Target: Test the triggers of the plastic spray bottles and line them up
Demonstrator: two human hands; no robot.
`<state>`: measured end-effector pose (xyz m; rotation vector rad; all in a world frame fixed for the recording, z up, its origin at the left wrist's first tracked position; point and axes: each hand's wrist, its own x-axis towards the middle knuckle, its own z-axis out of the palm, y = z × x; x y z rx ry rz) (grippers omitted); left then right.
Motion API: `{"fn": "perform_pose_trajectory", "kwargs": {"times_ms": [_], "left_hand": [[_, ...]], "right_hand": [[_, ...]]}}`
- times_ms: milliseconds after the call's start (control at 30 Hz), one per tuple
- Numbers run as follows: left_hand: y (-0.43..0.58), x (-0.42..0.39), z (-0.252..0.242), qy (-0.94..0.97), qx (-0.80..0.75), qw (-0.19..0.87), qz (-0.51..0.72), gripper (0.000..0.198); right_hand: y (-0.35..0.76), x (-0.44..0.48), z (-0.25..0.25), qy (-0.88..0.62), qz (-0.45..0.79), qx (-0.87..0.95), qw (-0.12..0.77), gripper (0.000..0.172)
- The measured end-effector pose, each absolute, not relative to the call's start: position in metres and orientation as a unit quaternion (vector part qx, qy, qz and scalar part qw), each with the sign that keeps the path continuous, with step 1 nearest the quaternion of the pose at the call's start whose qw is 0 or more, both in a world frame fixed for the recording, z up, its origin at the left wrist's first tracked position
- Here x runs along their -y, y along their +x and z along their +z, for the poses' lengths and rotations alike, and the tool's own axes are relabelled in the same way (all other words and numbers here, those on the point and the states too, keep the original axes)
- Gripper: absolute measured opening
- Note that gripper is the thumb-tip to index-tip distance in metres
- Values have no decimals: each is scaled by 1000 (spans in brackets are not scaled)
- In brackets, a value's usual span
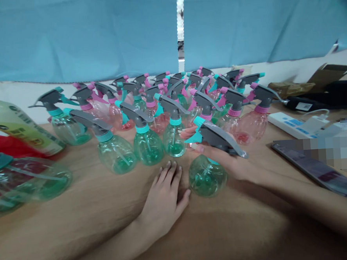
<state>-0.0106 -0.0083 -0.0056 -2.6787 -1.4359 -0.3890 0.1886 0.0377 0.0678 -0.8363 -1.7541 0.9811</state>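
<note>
My right hand is closed around the grey trigger head of a green spray bottle that stands on the brown table in front of me. My left hand lies flat on the table just left of that bottle, fingers stretched out, holding nothing. Behind them stands a crowd of several green and pink spray bottles with grey triggers and teal or pink collars.
At the left edge lie a green bottle on its side, a large yellow-green bottle and something red. On the right are a white power strip, a dark flat device and brown packaging. A blue curtain hangs behind.
</note>
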Motion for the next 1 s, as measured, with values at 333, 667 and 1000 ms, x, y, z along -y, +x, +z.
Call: {"fn": "perform_pose_trajectory", "kwargs": {"times_ms": [333, 667, 1000], "left_hand": [[-9, 9, -3, -874, 472, 43, -109, 56], [-11, 9, -4, -873, 468, 35, -133, 51], [-11, 8, -3, -872, 473, 37, -118, 54]], "right_hand": [[189, -38, 71, -335, 396, 727, 449, 17], [187, -33, 86, -354, 353, 742, 447, 27], [189, -39, 76, -299, 384, 741, 462, 14]]}}
